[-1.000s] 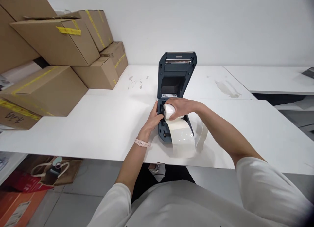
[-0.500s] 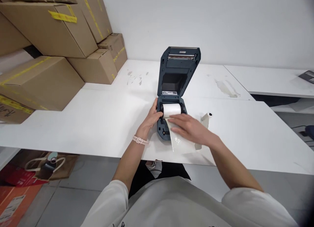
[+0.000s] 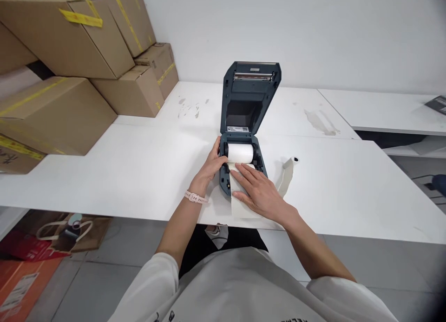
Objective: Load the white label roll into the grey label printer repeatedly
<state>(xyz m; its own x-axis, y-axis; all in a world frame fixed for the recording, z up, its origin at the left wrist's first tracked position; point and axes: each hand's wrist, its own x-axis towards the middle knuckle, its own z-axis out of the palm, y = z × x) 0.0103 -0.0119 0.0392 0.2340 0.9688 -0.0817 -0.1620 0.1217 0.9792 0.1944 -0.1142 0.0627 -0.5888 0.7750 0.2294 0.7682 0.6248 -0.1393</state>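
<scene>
A dark label printer (image 3: 239, 115) stands on the table with its lid raised. Inside its base lies a white label roll (image 3: 240, 153). From the roll a pale strip of labels (image 3: 240, 210) runs forward over the printer's front onto the table. My left hand (image 3: 210, 165) grips the printer's left side, its thumb over the edge beside the roll. My right hand (image 3: 256, 188) lies flat on the strip with its fingers outstretched, covering much of the printer's front part.
A small, partly unrolled strip with a dark core end (image 3: 288, 173) lies right of the printer. Cardboard boxes (image 3: 101, 71) are stacked at the left against the wall. The white table (image 3: 146, 182) has its front edge close to my body. A paper bag (image 3: 94, 233) stands below at left.
My right hand has moved left and lies flatter on the strip. The strip, skewed to the right and shiny before, now runs straighter out of the printer. My left hand keeps its place.
</scene>
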